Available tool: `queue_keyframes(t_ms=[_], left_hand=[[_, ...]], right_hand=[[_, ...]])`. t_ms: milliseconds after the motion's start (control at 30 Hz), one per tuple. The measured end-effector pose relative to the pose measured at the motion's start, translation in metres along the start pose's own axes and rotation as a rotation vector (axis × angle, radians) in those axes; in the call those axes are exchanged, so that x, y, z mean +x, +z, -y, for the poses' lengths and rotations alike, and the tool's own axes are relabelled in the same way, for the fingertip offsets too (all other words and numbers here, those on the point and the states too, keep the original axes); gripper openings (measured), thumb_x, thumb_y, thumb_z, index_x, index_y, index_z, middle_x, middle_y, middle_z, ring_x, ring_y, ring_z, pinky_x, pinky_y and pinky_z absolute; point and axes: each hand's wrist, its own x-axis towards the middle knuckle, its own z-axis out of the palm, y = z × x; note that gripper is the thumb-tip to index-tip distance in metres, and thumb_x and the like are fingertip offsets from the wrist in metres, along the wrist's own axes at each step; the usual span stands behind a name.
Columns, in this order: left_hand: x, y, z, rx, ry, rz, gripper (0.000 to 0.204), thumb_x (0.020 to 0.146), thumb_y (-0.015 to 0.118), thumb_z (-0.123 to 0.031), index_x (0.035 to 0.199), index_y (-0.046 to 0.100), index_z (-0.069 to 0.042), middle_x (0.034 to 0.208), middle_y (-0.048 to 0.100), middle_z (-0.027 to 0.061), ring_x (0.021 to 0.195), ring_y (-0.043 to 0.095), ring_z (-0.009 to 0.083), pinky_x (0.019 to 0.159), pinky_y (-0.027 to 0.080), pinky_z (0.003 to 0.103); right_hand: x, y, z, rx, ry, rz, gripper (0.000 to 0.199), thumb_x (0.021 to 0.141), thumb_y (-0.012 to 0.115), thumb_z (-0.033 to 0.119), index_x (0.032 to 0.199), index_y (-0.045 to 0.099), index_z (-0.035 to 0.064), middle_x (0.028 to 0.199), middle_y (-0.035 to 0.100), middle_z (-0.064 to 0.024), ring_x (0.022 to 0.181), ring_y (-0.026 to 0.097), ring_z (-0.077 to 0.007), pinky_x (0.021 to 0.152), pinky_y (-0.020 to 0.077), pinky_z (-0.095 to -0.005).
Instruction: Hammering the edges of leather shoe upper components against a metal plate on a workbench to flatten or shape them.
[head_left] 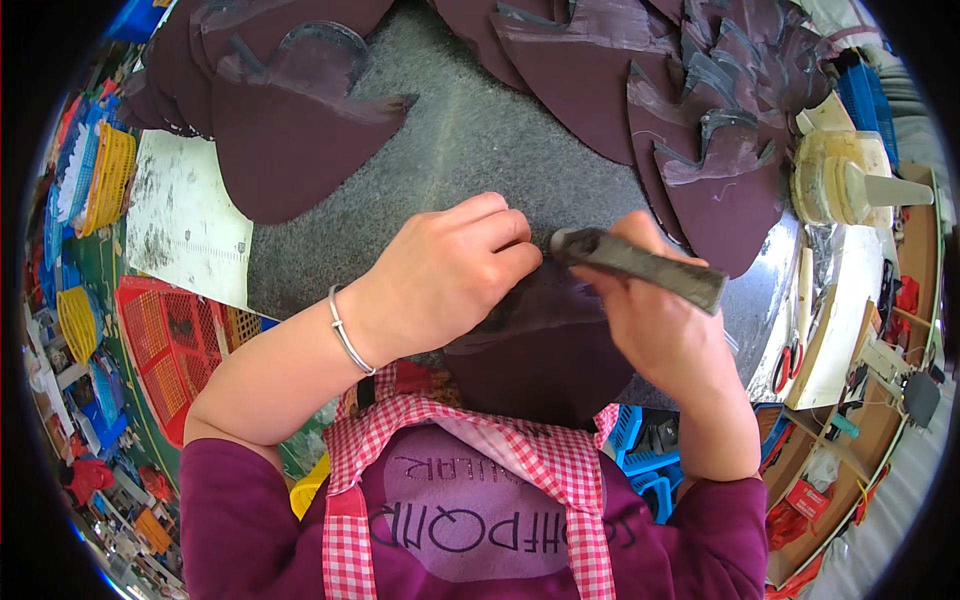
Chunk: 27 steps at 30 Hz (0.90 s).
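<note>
A dark maroon cut piece of material (545, 355) lies on the grey table surface (470, 130) right in front of me. My left hand (450, 270) presses down on its upper left part, fingers curled toward the middle. My right hand (655, 315) grips a dark, glue-caked brush handle (640, 265) whose tip meets the piece beside my left fingertips. A silver bangle (345, 335) circles my left wrist.
Several maroon cut pieces (290, 120) are spread out at the far left and more maroon pieces (700, 110) at the far right. A pale glue pot (840, 175) stands at the right, red-handled scissors (785, 365) below it. Red basket (165, 340) and yellow basket (110, 175) sit left.
</note>
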Motion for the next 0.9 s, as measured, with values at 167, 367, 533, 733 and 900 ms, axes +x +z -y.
queue_keyframes(t_ms=[167, 367, 533, 733, 900], left_hand=[[-0.002, -0.01, 0.012, -0.134, -0.022, -0.015, 0.018, 0.08, 0.085, -0.007, 0.096, 0.078, -0.006, 0.095, 0.07, 0.0047, 0.088, 0.069, 0.0246, 0.077, 0.059, 0.037], [-0.013, 0.006, -0.012, -0.014, -0.128, -0.121, 0.021, 0.079, 0.083, -0.002, 0.098, 0.075, -0.006, 0.096, 0.071, 0.0061, 0.088, 0.069, 0.0276, 0.077, 0.058, 0.039], [0.003, 0.007, -0.01, 0.055, -0.168, -0.048, 0.016, 0.084, 0.078, -0.002, 0.097, 0.072, -0.006, 0.097, 0.069, 0.0073, 0.091, 0.067, 0.0292, 0.079, 0.057, 0.041], [0.043, 0.012, 0.026, -0.02, 0.242, 0.107, 0.013, 0.087, 0.077, -0.005, 0.099, 0.072, -0.007, 0.096, 0.068, 0.0064, 0.095, 0.065, 0.0296, 0.083, 0.056, 0.042], [0.058, 0.003, 0.039, -0.13, 0.26, 0.194, 0.015, 0.084, 0.082, -0.011, 0.097, 0.074, -0.007, 0.096, 0.07, 0.0026, 0.095, 0.066, 0.0279, 0.082, 0.057, 0.04]], right_hand=[[0.006, 0.0, -0.004, -0.029, -0.097, 0.03, 0.023, 0.096, 0.079, 0.013, 0.101, 0.057, 0.006, 0.081, 0.071, -0.0163, 0.071, 0.071, -0.0426, 0.056, 0.0525, -0.0497], [0.007, 0.005, 0.005, -0.073, -0.034, 0.067, 0.022, 0.096, 0.078, 0.013, 0.101, 0.059, 0.0042, 0.081, 0.07, -0.0163, 0.072, 0.071, -0.0434, 0.057, 0.0537, -0.0494], [0.001, -0.011, -0.01, 0.186, 0.066, 0.063, 0.012, 0.097, 0.075, 0.01, 0.105, 0.074, 0.0011, 0.098, 0.071, -0.0163, 0.09, 0.072, -0.0388, 0.076, 0.0542, -0.0462], [-0.022, -0.027, 0.0, 0.097, 0.212, 0.031, 0.013, 0.1, 0.073, 0.011, 0.107, 0.069, 0.0026, 0.095, 0.072, -0.0183, 0.086, 0.073, -0.0422, 0.072, 0.0556, -0.0481], [-0.033, -0.007, -0.006, 0.006, 0.121, -0.024, 0.018, 0.1, 0.075, 0.018, 0.106, 0.062, 0.0064, 0.087, 0.072, -0.0207, 0.084, 0.072, -0.0465, 0.067, 0.0556, -0.0532]])
